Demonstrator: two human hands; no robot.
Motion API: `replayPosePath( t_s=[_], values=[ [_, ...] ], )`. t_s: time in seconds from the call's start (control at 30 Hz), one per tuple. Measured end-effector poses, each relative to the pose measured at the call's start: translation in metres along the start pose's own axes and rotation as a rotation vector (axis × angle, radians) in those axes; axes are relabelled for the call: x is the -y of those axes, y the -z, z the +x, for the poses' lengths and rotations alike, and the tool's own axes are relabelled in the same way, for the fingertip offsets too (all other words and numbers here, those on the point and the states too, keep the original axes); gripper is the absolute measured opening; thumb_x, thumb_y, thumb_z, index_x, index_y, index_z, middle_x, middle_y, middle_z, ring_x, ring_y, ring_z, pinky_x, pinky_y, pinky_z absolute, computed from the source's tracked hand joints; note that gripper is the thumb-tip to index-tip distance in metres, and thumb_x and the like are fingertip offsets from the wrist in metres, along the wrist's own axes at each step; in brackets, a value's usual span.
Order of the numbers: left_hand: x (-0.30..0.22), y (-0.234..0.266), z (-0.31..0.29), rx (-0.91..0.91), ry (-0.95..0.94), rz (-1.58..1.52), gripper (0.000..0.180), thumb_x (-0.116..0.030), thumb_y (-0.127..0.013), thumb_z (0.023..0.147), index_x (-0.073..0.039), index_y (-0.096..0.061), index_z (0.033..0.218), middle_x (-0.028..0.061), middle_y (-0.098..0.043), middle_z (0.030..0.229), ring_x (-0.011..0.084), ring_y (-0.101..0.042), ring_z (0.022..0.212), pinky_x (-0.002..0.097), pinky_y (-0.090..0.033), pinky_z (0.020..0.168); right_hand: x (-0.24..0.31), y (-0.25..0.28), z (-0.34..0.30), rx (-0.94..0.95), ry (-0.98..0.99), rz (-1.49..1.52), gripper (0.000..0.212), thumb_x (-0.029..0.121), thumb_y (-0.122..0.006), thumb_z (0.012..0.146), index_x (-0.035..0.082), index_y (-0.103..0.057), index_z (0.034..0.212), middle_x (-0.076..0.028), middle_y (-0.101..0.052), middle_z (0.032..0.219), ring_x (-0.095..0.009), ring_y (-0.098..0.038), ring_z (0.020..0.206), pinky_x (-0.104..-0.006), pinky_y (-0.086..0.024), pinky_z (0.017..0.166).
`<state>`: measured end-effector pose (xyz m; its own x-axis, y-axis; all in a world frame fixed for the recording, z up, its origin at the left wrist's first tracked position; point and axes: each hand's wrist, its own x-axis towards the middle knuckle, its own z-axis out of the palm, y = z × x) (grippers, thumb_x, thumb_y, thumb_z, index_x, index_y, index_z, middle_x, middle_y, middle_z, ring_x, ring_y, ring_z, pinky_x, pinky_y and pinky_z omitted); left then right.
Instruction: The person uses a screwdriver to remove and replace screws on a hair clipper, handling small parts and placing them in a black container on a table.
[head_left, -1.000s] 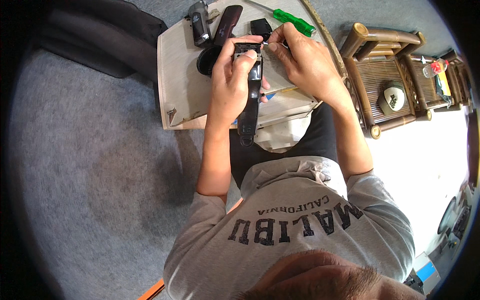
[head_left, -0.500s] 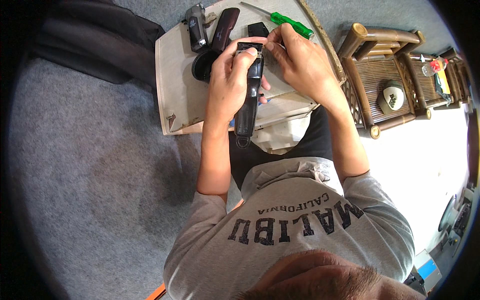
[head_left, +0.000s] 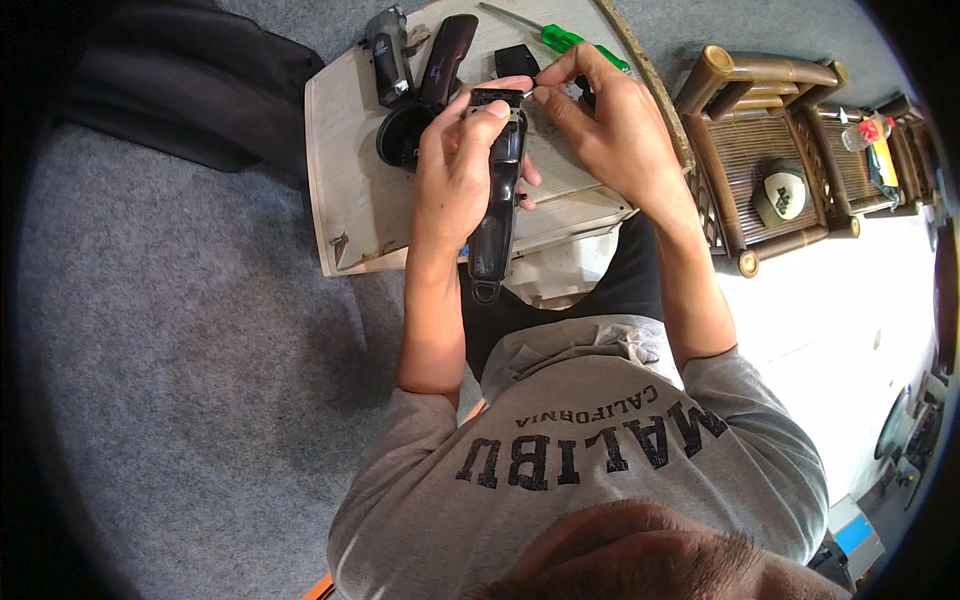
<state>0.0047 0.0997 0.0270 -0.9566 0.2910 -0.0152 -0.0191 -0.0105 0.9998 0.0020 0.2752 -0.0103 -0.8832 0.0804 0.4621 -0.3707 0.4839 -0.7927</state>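
My left hand [head_left: 448,185] is closed around a black hair clipper [head_left: 490,245], its thumb pressed near the blade end and its hanging loop toward me. Close to the blade's right corner, the thumb and forefinger of my right hand [head_left: 622,135] pinch something small and thin that I cannot make out. Beyond the hands, on the small table [head_left: 350,200], lie a grey clipper [head_left: 388,60], a dark maroon casing [head_left: 450,55] and a small black piece [head_left: 516,60]. A round black container [head_left: 397,138] sits left of my left hand. Partly behind my right hand lies a green-handled screwdriver [head_left: 560,38].
Black cloth [head_left: 200,80] spreads over the grey carpet [head_left: 190,300] at the left. To the right stands a bamboo chair [head_left: 745,120] with a cap [head_left: 782,192] on its seat. Farther right is a plastic bottle [head_left: 862,134]. The table's edge is worn.
The clipper in my left hand has shifted slightly left and toward me. My right fingertips stay by the blade corner, the hand turned a little.
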Motion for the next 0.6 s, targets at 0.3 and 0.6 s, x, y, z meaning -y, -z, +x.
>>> replayPosePath(
  t_s=[0.3, 0.6],
  values=[
    [0.003, 0.004, 0.002, 0.049, 0.006, 0.002, 0.036, -0.022, -0.054, 0.105, 0.0, -0.065, 0.132, 0.0053, -0.063, 0.074, 0.0141, -0.066, 0.057, 0.0296, -0.059, 0.049, 0.007, 0.0, 0.001, -0.012, -0.038, 0.006, 0.013, 0.011, -0.071, 0.092, 0.003, -0.068, 0.102, -0.017, -0.075, 0.095, -0.039, -0.074, 0.089, -0.0465, -0.055, 0.076],
    [0.003, 0.0, 0.004, 0.045, 0.053, -0.025, 0.036, -0.023, -0.058, 0.104, 0.001, -0.064, 0.131, 0.0045, -0.06, 0.08, 0.0162, -0.067, 0.057, 0.0301, -0.058, 0.048, 0.001, -0.012, -0.005, -0.174, 0.126, -0.107, 0.009, 0.005, -0.069, 0.092, 0.005, -0.062, 0.099, -0.016, -0.074, 0.091, -0.04, -0.073, 0.084, -0.0487, -0.056, 0.07]
  ],
)
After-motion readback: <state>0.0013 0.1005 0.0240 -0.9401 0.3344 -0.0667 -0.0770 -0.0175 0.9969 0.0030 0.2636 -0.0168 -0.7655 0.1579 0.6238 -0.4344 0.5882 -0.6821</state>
